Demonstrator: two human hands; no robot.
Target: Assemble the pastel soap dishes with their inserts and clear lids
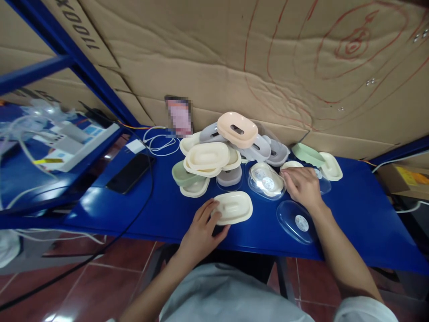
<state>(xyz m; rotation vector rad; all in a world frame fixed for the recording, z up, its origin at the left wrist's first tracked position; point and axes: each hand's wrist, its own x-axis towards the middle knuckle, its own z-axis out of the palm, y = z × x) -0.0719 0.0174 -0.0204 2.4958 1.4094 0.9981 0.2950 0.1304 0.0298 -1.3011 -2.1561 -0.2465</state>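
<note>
My left hand [203, 228] grips the left end of a cream oval plastic dish [234, 208] with a raised middle, thumb below its near edge and fingers on top. My right hand [303, 184] is closed, its fingertips at the right rim of a clear oval plastic lid [268, 193], which overlaps a cream dish. Partly behind that hand shows another cream piece [291, 165]. A second clear lid [291, 221] with a round white sticker lies below the right wrist. Behind my hands rises a pile of dishes: cream [209, 154], green [184, 175], grey [229, 176] and peach [236, 129].
On the right stand a green dish [308, 154] and a cream dish [331, 166]. A black phone [129, 173], a white cable [161, 142] and a black cable [142, 208] lie to the left. A cardboard wall [201, 53] closes the back of the blue table [362, 214].
</note>
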